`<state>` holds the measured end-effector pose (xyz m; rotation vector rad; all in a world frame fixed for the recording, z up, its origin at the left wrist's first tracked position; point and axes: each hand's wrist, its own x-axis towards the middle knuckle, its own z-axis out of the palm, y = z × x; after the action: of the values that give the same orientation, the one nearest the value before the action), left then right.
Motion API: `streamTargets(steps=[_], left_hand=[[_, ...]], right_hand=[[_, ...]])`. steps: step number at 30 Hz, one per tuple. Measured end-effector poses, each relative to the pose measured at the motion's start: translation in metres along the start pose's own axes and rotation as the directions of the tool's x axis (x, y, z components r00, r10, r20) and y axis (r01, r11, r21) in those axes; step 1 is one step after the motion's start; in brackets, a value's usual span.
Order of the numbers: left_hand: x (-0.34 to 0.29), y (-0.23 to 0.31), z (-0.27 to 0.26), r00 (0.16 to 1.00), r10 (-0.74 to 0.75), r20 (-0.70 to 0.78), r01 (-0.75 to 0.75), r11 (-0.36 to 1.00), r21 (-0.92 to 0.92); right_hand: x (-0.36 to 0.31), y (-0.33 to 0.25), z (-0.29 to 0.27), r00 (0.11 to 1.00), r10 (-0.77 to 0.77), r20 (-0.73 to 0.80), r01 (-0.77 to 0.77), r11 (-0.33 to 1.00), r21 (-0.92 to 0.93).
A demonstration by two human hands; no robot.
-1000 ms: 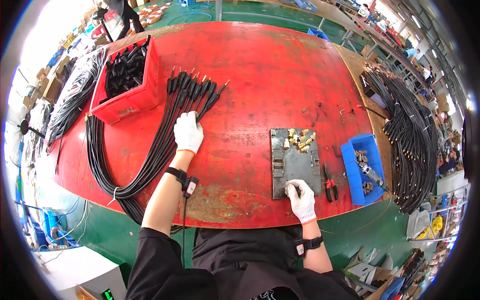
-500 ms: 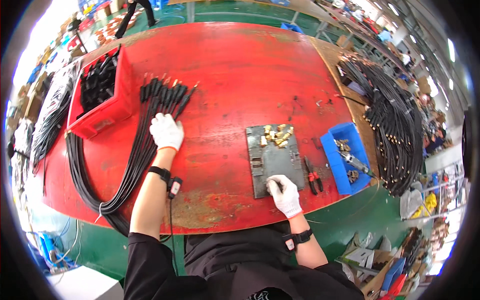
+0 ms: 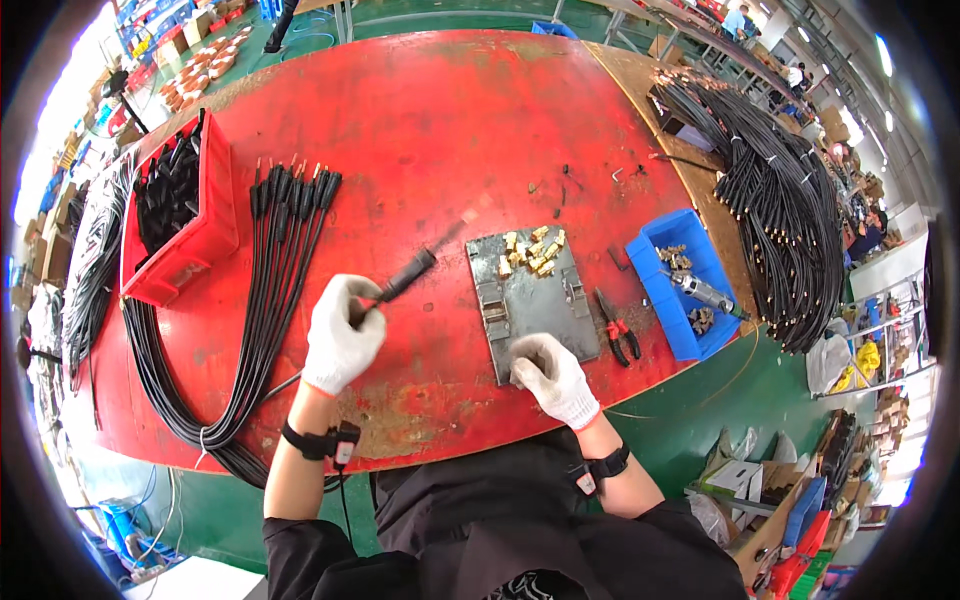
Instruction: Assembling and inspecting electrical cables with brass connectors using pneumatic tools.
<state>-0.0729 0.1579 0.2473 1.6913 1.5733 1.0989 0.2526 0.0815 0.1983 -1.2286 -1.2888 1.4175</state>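
Observation:
My gloved left hand (image 3: pixel 343 335) is closed around a single black cable (image 3: pixel 408 276). Its thick black sleeve end points up and right, blurred at the tip, and its tail runs back toward the bundle of black cables (image 3: pixel 285 260) on the left. Gloved too, my right hand (image 3: pixel 553 378) is curled at the near edge of a dark metal plate (image 3: pixel 545 312); its fingers hide whatever they may hold. Several brass fittings (image 3: pixel 533 252) lie in a pile on the plate's far part. Small metal brackets are fixed along the plate's sides.
Red-handled pliers (image 3: pixel 617 328) lie right of the plate. Beyond them, a blue bin (image 3: pixel 685 327) holds metal parts and a power tool (image 3: pixel 707 293). A red crate (image 3: pixel 213 237) of black pieces stands far left. More black cables (image 3: pixel 775 200) are heaped at right on the red table (image 3: pixel 430 120).
My left hand has come away from the bundle toward the near middle, drawing one cable out. My right hand has shifted slightly left and stays at the plate.

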Motion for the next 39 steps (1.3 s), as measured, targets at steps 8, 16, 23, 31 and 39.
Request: streamTargets(steps=[8, 16, 23, 31, 39], left_hand=[[-0.057, 0.061, 0.015, 0.856, 0.171, 0.488, -0.122, 0.984, -0.132], [-0.052, 0.085, 0.044, 0.811, 0.234, 0.536, -0.26, 0.965, -0.027], [-0.055, 0.095, 0.049, 0.777, 0.4, 0.487, -0.41, 0.907, -0.091], [-0.059, 0.098, 0.047, 0.762, 0.465, 0.451, -0.546, 0.835, 0.061], [-0.064, 0.104, 0.047, 0.737, 0.514, 0.439, -0.633, 0.753, 0.18]], right_hand=[[0.004, -0.055, 0.036, 0.993, -0.096, 0.068, 0.074, 0.958, 0.278], [-0.018, -0.068, 0.022, 0.981, -0.194, -0.005, 0.194, 0.98, -0.049], [-0.029, -0.082, -0.002, 0.991, -0.099, 0.095, 0.114, 0.978, -0.175], [-0.032, -0.079, -0.004, 0.971, -0.238, -0.032, 0.187, 0.833, -0.521], [-0.03, -0.071, 0.01, 0.897, -0.439, 0.046, 0.314, 0.561, -0.766]])
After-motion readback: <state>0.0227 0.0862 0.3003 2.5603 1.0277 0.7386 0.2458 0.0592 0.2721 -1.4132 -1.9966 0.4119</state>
